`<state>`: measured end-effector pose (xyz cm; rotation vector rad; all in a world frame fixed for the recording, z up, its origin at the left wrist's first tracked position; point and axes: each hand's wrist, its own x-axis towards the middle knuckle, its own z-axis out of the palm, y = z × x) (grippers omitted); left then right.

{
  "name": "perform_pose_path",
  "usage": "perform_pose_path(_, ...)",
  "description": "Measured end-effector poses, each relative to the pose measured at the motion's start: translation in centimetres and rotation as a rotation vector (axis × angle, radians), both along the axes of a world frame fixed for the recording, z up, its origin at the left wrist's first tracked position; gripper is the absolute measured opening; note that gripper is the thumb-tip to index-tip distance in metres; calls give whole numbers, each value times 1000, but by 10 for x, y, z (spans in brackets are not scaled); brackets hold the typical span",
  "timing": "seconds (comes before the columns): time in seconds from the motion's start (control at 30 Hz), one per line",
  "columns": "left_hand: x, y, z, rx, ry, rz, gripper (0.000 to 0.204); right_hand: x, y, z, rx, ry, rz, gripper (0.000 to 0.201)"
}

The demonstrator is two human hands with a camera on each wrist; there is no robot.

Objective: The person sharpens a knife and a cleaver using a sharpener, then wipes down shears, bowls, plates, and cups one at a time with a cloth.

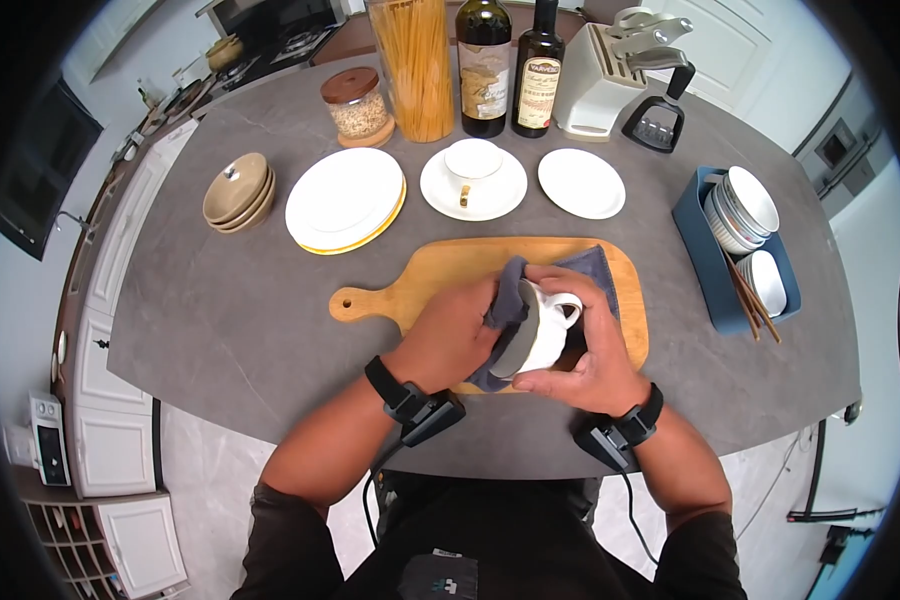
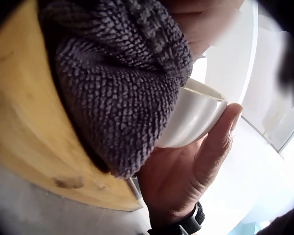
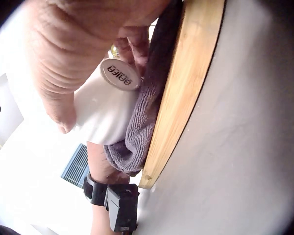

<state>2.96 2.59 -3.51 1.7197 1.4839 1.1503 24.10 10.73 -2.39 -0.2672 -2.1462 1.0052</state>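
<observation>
A white teacup (image 1: 548, 338) is held tilted over the wooden cutting board (image 1: 445, 262), its handle facing up and right. My right hand (image 1: 607, 350) grips it with thumb and fingers on either side; the right wrist view shows lettering on the cup's base (image 3: 120, 75). My left hand (image 1: 444, 338) holds a grey cloth (image 1: 511, 292) against the cup's mouth. In the left wrist view the bunched cloth (image 2: 120, 93) covers part of the cup (image 2: 198, 115). More of the cloth spreads over the board's right side.
Behind the board stand stacked plates (image 1: 342, 200), a cup on a saucer (image 1: 473, 205) and a small plate (image 1: 582, 184). Brown bowls (image 1: 238, 190) sit left; a blue bin (image 1: 708, 265) with bowls and chopsticks sits right. Bottles (image 1: 483, 75), a pasta jar (image 1: 415, 75) and a knife block (image 1: 592, 85) line the back.
</observation>
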Motion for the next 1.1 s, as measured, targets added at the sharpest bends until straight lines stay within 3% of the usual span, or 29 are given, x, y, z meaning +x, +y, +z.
perform_pose_path(0.13,2,-2,2,25,62,-24,31,0,1,-9,-100,30,2,90)
perform_pose_path(0.3,6,-5,4,46,60,-8,39,1,1,-14,-556,172,-44,75)
perform_pose_path(0.47,8,-11,17,1,20,-24,43,6,9,-9,-669,164,-87,61)
perform_pose_path(0.53,2,-8,14,244,270,-44,38,7,12,-9,-739,190,-94,52)
perform_pose_path(0.63,3,-8,17,222,126,-116,40,10,15,-5,-863,206,-100,46)
perform_pose_path(0.73,9,-4,7,340,167,-154,36,13,16,2,-992,172,-137,45)
perform_pose_path(0.87,19,-2,7,320,100,-137,38,14,14,4,-995,163,-136,47)
perform_pose_path(1.07,27,-7,3,186,-1,-90,34,9,4,-3,-795,168,-149,50)
perform_pose_path(1.1,30,-9,4,81,-119,-58,30,6,0,-4,-699,198,-152,51)
